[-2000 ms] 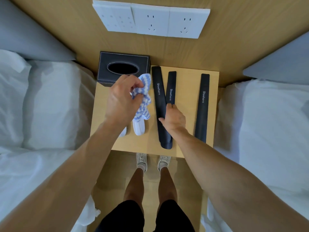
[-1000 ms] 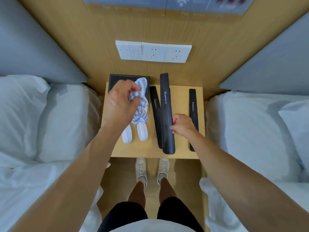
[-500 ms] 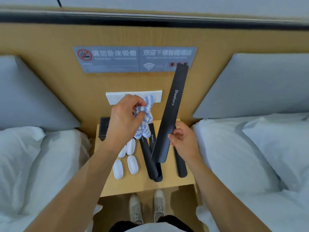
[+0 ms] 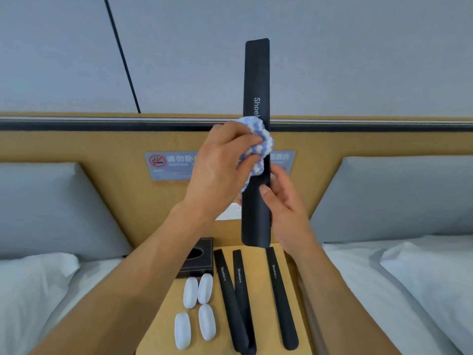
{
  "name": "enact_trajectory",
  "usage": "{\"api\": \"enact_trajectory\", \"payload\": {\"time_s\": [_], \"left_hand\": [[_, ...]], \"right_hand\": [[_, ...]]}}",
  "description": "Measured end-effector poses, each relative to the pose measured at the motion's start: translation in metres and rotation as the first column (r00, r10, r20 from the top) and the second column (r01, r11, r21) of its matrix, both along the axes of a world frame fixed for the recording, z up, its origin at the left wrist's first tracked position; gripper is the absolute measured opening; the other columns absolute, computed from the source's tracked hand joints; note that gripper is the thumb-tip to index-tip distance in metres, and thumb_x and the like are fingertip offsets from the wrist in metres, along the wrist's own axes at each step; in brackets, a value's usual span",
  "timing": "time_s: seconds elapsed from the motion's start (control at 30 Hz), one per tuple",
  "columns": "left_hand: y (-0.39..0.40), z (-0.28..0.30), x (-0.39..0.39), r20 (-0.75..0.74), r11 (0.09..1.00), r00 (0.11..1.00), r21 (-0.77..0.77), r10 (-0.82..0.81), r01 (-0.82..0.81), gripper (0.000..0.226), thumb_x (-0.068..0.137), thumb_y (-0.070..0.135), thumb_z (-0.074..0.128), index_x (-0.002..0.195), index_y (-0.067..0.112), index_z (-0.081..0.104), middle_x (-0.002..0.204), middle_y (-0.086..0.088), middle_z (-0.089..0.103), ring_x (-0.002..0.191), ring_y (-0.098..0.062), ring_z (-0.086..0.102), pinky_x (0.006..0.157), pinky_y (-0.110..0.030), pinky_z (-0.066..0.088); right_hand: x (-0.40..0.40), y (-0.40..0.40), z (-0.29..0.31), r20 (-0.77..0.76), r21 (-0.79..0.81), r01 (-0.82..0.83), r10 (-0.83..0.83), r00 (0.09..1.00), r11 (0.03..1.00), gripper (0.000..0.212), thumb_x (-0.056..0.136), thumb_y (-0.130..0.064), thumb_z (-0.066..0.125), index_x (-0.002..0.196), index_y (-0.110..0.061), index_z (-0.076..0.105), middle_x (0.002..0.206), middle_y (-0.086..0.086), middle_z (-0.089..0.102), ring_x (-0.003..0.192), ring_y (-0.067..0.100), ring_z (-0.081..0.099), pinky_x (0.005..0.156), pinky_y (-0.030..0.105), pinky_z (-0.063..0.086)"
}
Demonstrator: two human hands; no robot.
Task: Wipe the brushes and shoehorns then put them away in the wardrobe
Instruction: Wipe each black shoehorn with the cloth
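Note:
My right hand (image 4: 284,201) grips the lower half of a long black shoehorn (image 4: 256,80) and holds it upright in front of me. A bunched blue-and-white cloth (image 4: 257,147) sits in the grip of my left hand (image 4: 220,167) and is pressed against the shoehorn's middle. On the wooden nightstand (image 4: 258,339) below lie three more black shoehorns (image 4: 280,298), two of them overlapping at their near ends. To their left lie several small white oval brushes (image 4: 198,313).
A black tissue box (image 4: 198,260) stands at the back left of the nightstand. Beds with white linen and grey pillows (image 4: 48,208) flank it on both sides. Behind is a wooden headboard with a grey sign (image 4: 163,162) and a socket panel (image 4: 231,212).
My right hand lifted the shoehorn off the nightstand and stood it upright. My left hand brought the cloth onto its middle. My view tilted up from the nightstand to the wall.

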State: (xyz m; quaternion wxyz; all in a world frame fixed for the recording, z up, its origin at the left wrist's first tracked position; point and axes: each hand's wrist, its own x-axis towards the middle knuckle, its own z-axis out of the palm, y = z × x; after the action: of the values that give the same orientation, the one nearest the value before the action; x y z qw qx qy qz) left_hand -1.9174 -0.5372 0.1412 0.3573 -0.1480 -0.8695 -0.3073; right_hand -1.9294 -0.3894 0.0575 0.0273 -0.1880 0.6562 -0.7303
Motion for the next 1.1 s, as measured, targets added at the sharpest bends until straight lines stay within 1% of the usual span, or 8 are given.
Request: {"api": "enact_trajectory", "payload": {"time_s": [0.17, 0.33, 0.47, 0.6, 0.77, 0.9, 1.03, 1.1], "left_hand": [[-0.004, 0.036, -0.007, -0.11, 0.996, 0.994, -0.087, 0.022, -0.032, 0.021, 0.086, 0.005, 0.067, 0.106, 0.007, 0.073, 0.11, -0.005, 0.066, 0.1, -0.031, 0.056, 0.082, -0.034, 0.046], [-0.009, 0.059, -0.007, -0.214, 0.989, 0.977, -0.142, 0.001, -0.033, 0.02, 0.079, -0.006, 0.066, 0.092, 0.005, 0.076, 0.098, -0.004, 0.07, 0.088, -0.03, 0.057, 0.075, -0.026, 0.044], [-0.013, 0.072, -0.006, -0.289, 0.978, 0.957, -0.199, -0.001, -0.059, 0.02, 0.075, -0.009, 0.065, 0.086, 0.005, 0.076, 0.09, -0.004, 0.07, 0.081, -0.029, 0.058, 0.069, -0.033, 0.047], [-0.021, 0.088, -0.007, -0.292, 0.97, 0.956, -0.226, 0.019, -0.088, 0.023, 0.071, -0.015, 0.063, 0.081, 0.002, 0.073, 0.085, -0.006, 0.069, 0.077, -0.03, 0.057, 0.069, -0.03, 0.043], [-0.029, 0.13, -0.008, -0.298, 0.982, 0.947, -0.108, 0.118, -0.157, 0.028, 0.069, -0.017, 0.059, 0.084, 0.005, 0.069, 0.074, 0.024, 0.049, 0.073, -0.004, 0.044, 0.068, -0.003, 0.038], [-0.036, 0.169, -0.011, -0.255, 0.976, 0.946, -0.029, 0.202, -0.216, 0.028, 0.075, -0.01, 0.054, 0.089, 0.008, 0.07, 0.07, 0.005, 0.06, 0.066, 0.004, 0.055, 0.064, -0.001, 0.038], [-0.045, 0.195, -0.024, -0.256, 0.931, 0.908, -0.064, 0.332, -0.358, 0.025, 0.082, 0.002, 0.053, 0.095, 0.01, 0.073, 0.09, -0.01, 0.068, 0.082, -0.023, 0.062, 0.076, -0.023, 0.042], [-0.045, 0.202, -0.027, -0.262, 0.94, 0.911, -0.033, 0.318, -0.338, 0.026, 0.082, -0.001, 0.052, 0.094, 0.005, 0.074, 0.094, -0.015, 0.067, 0.082, -0.024, 0.062, 0.072, -0.013, 0.041]], "right_hand": [[-0.019, -0.012, 0.04, -0.029, -0.12, -0.042, 0.039, 0.999, 0.992, 0.047, 0.091, -0.009, 0.056, 0.126, -0.041, 0.059, 0.125, 0.003, 0.069, 0.116, 0.025, 0.067, 0.096, 0.051, 0.055], [-0.035, -0.021, 0.072, -0.129, -0.18, -0.095, 0.072, 0.989, 0.979, 0.06, 0.084, 0.015, 0.048, 0.11, -0.035, 0.067, 0.108, 0.003, 0.074, 0.099, 0.019, 0.072, 0.077, 0.027, 0.059], [-0.041, -0.028, 0.083, -0.161, -0.185, -0.088, 0.059, 0.985, 0.979, 0.057, 0.086, 0.002, 0.053, 0.125, -0.038, 0.063, 0.127, -0.003, 0.07, 0.12, 0.017, 0.064, 0.097, 0.032, 0.054], [-0.043, -0.027, 0.084, -0.128, -0.204, -0.203, 0.18, 0.975, 0.958, 0.058, 0.09, 0.004, 0.05, 0.132, -0.033, 0.062, 0.131, 0.002, 0.068, 0.119, 0.026, 0.066, 0.093, 0.043, 0.057], [-0.042, -0.027, 0.082, -0.107, -0.125, -0.24, 0.227, 0.968, 0.963, 0.055, 0.091, -0.003, 0.055, 0.138, -0.031, 0.057, 0.132, 0.006, 0.066, 0.119, 0.032, 0.066, 0.097, 0.06, 0.052], [-0.037, -0.031, 0.078, -0.107, -0.058, -0.277, 0.27, 0.957, 0.959, 0.054, 0.094, -0.005, 0.056, 0.137, -0.037, 0.055, 0.127, 0.003, 0.069, 0.117, 0.03, 0.067, 0.097, 0.055, 0.054], [-0.032, -0.033, 0.076, -0.103, -0.042, -0.293, 0.287, 0.952, 0.955, 0.052, 0.094, -0.008, 0.058, 0.136, -0.038, 0.055, 0.128, 0.003, 0.068, 0.117, 0.029, 0.067, 0.096, 0.051, 0.056], [-0.03, -0.034, 0.078, -0.108, -0.029, -0.283, 0.279, 0.954, 0.959, 0.052, 0.094, -0.009, 0.058, 0.138, -0.035, 0.053, 0.126, 0.003, 0.069, 0.116, 0.029, 0.067, 0.097, 0.054, 0.055]]}}
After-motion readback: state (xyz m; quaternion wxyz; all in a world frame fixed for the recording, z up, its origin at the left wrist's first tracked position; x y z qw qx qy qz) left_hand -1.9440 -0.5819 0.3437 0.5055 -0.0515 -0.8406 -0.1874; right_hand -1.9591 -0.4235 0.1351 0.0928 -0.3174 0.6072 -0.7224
